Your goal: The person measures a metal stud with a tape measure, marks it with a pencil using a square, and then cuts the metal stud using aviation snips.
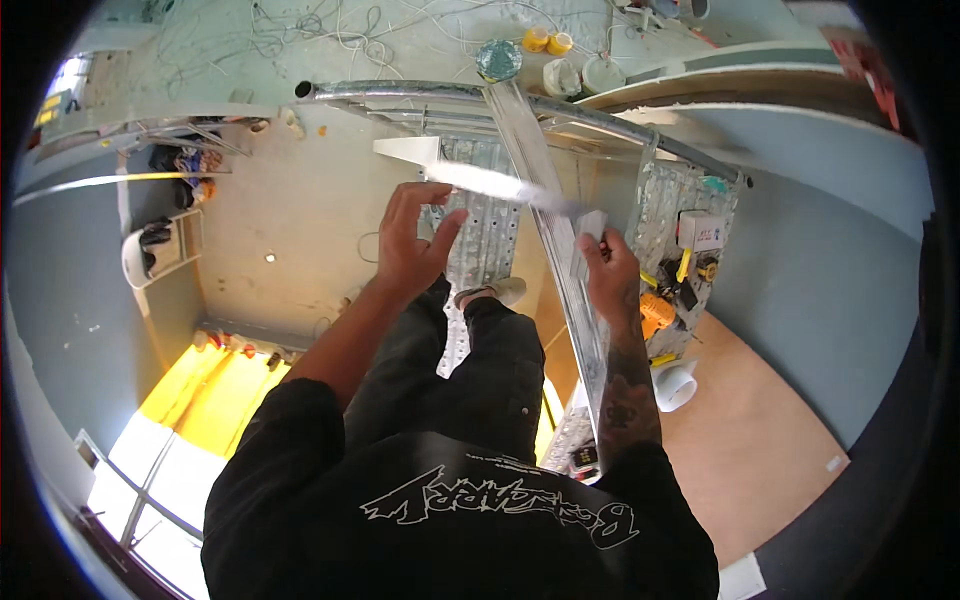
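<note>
A long, thin, bright strip (490,184), shining white in the light, reaches leftward from my right hand (611,274). My right fingers and thumb are closed around its pale grey end piece; I cannot tell its exact kind. Just below the strip's left part is my left hand (414,236), its fingers apart and curved, apparently holding nothing. Beyond that end shows a white wedge-shaped piece (408,150). Long metal profiles (550,235) slant from the far guardrail down beside my right forearm; whether my right hand also touches them is hidden.
I stand on a perforated metal scaffold platform (483,232) with a tubular guardrail (420,92) ahead. On the right-hand deck lie an orange power drill (656,315), a white box (700,230) and yellow-handled tools. A wooden board (750,430) is at lower right. Cables and buckets (603,76) lie on the floor beyond.
</note>
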Demonstrator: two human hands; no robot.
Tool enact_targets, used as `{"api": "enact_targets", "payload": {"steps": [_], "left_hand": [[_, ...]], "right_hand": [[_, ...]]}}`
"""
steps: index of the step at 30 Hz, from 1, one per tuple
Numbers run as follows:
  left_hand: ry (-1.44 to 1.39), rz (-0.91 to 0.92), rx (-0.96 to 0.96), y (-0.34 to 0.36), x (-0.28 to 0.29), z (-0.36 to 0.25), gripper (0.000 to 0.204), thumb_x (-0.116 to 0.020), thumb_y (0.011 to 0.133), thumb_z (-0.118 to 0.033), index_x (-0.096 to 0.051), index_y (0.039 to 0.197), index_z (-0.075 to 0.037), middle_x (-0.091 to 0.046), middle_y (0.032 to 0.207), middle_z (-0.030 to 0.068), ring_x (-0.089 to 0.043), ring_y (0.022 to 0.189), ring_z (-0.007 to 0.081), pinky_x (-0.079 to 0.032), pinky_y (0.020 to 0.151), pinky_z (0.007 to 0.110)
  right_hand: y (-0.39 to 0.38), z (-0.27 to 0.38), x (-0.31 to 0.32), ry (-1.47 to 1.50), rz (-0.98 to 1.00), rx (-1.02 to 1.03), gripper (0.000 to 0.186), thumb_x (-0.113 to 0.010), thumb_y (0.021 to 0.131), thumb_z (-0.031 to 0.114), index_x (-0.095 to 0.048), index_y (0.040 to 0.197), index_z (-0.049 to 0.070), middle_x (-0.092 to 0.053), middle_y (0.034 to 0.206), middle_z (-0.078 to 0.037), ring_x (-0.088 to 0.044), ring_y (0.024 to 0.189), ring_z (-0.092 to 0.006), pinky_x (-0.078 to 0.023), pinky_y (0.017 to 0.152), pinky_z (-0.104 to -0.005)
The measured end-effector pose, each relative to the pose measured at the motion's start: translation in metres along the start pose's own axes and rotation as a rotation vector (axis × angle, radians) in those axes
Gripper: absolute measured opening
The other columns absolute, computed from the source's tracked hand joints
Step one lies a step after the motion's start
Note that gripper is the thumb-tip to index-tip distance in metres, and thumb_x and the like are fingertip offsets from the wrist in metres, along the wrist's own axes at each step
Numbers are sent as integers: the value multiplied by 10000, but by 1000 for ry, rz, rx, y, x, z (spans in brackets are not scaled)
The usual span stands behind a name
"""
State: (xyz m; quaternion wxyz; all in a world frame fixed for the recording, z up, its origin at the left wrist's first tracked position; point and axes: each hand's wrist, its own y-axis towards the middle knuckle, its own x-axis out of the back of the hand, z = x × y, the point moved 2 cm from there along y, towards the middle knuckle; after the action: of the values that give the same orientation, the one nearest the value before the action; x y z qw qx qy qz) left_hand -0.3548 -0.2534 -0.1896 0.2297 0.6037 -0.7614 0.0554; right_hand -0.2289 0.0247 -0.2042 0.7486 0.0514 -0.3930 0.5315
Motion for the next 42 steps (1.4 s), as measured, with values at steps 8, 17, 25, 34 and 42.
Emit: {"api": "enact_targets", "payload": {"steps": [8, 17, 25, 34, 42], "left_hand": [[-448, 321, 370, -10, -67, 3, 873, -783, 896, -333, -298, 1559, -39, -542, 1397, 216, -563, 1281, 317, -451, 1071, 430], [-635, 70, 805, 25, -116, 31, 540, -603, 1015, -247, -432, 1463, 0, -667, 1137, 185, -664, 1046, 230, -522, 931, 365], [-948, -75, 1000, 48, -142, 158, 333, -569, 1042, -351, -592, 1075, -21, -680, 834, 81, -656, 731, 164, -543, 687, 335], [-253, -399, 864, 77, -193, 220, 374, -768, 915, -302, -642, 1072, 14, -685, 821, 105, -650, 721, 206, -524, 683, 367], [-476, -290, 993, 81, -226, 224, 367, -783, 889, -304, -687, 979, 39, -687, 804, 112, -598, 708, 174, -507, 676, 372]], "right_hand": [[25, 59, -65, -311, -354, 309, 295, -716, 952, 227, -692, 1186, 48, -664, 862, -118, -653, 714, -263, -533, 620, -387], [63, 58, -107, -285, -94, 690, 396, -766, 898, 147, -639, 1244, 0, -629, 1171, -130, -663, 902, -205, -559, 783, -341], [135, -20, -101, -372, 21, 290, 784, -874, 817, 307, -506, 1429, -17, -587, 1282, -184, -670, 934, -296, -553, 786, -362], [179, -109, -133, 167, 512, -283, 548, -800, 901, 297, -603, 1275, -51, -717, 995, -106, -667, 913, -159, -533, 807, -311], [192, -107, -116, 128, 404, -307, 311, -717, 972, 271, -667, 1107, -4, -683, 929, -33, -626, 819, -102, -517, 716, -255]]}}
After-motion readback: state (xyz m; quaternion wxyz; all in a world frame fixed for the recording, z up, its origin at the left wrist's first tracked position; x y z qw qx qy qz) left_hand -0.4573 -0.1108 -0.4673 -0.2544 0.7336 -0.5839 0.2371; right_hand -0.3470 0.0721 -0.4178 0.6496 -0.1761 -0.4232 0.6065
